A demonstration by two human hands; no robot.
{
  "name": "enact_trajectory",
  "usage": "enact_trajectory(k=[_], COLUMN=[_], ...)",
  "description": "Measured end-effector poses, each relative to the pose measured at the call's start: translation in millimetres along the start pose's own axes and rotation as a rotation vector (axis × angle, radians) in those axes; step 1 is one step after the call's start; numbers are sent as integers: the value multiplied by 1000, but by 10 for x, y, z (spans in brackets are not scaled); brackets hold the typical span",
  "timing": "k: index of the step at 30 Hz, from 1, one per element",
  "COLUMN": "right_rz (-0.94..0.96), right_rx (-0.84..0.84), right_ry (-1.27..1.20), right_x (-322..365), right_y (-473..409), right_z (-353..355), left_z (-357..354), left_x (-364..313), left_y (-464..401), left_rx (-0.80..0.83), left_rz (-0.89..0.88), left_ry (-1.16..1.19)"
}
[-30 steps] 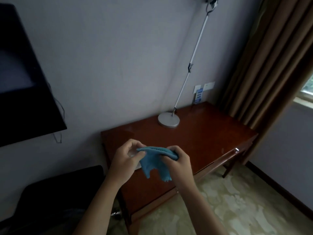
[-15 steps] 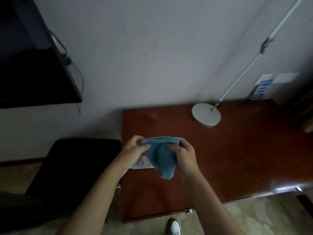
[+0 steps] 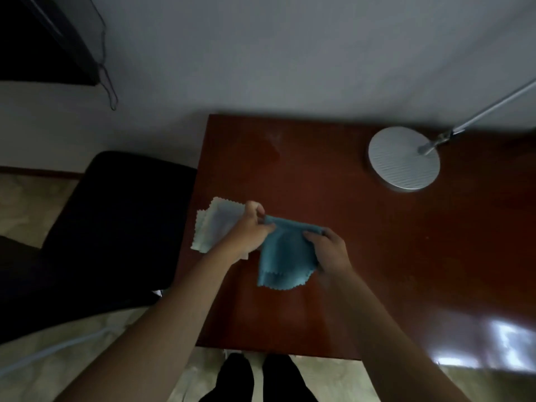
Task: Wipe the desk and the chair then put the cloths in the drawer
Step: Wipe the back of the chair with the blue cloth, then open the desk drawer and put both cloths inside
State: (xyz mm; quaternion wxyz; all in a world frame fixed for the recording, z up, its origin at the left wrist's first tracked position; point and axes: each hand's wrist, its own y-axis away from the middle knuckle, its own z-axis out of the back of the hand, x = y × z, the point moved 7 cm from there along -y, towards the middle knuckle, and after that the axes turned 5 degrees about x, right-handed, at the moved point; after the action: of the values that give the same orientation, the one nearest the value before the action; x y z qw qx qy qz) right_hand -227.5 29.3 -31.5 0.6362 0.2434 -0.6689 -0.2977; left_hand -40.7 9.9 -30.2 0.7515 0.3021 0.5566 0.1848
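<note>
Both hands pinch the blue cloth (image 3: 285,253) by its top edge at frame centre, left hand (image 3: 249,232) and right hand (image 3: 326,249) apart, its long axis left-right, hanging above the desk (image 3: 362,256); a pale cloth (image 3: 213,224) lies just left.

You've got a glossy dark-red wood desk (image 3: 333,198) w/ window glare near right, a soft matt blue cloth (image 3: 285,256), a pale cloth (image 3: 214,227) w/ zigzag edges, and a ribbed matt metal lamp base (image 3: 404,157).
</note>
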Motion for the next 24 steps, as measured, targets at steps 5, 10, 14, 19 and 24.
enact_trajectory(k=[5,10,14,19,24], right_rz=[62,141,243,361,246], right_rx=[7,-44,-78,-77,5], right_ry=[243,410,723,826,755], right_x=[33,0,-122,-539,-1116], right_y=[-383,-506,-286,152,429], right_z=[70,128,127,68,170], left_z=[-12,61,-60,-320,-536], left_x=[23,153,317,611,964], left_y=[-287,-251,1,405,708], left_rx=[-63,-184,-159,-181,-219], left_rz=[-27,-81,-124,-74,-9], left_ry=[32,-244,-479,-478,-429])
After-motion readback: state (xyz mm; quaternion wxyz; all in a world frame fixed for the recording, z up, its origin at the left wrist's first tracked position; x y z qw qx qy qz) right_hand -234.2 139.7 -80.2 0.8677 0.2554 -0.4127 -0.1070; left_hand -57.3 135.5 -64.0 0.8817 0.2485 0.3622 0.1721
